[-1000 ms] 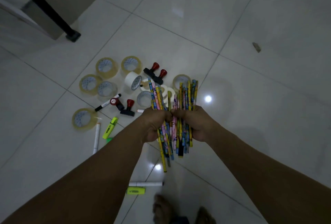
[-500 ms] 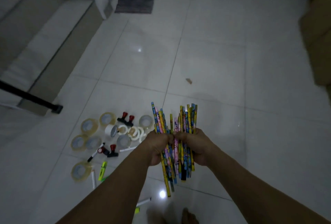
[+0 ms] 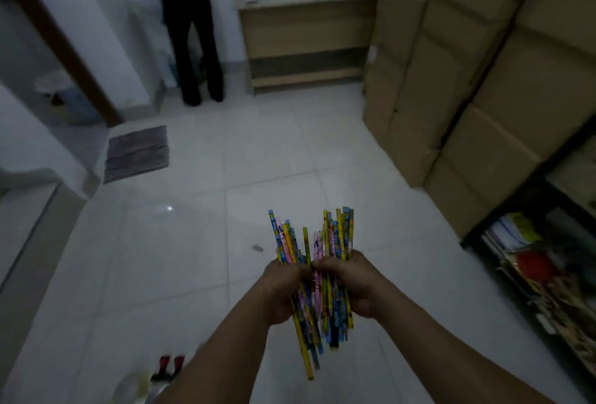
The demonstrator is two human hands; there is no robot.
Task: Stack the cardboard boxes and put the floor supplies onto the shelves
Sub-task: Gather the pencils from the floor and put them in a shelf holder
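Plainly both hands are full: the left hand (image 3: 280, 290) and the right hand (image 3: 351, 287) curl side by side round the middle of a loose bundle of pencils (image 3: 322, 242), which stands roughly upright. The bundle is held in the air, well to the left of the black shelf rack (image 3: 529, 197). Stacked cardboard boxes (image 3: 451, 81) stand just beside the rack, on its far side. Far left of the rack, red-handled stamps (image 3: 171, 366) lie on the floor beside what may be a tape roll, too blurred to be sure. The pencils look light, stiff and smooth, so they are likely to slide past each other, and a few already hang lower. An even squeeze round the middle suits them, with the lower ends supported when they are set down.
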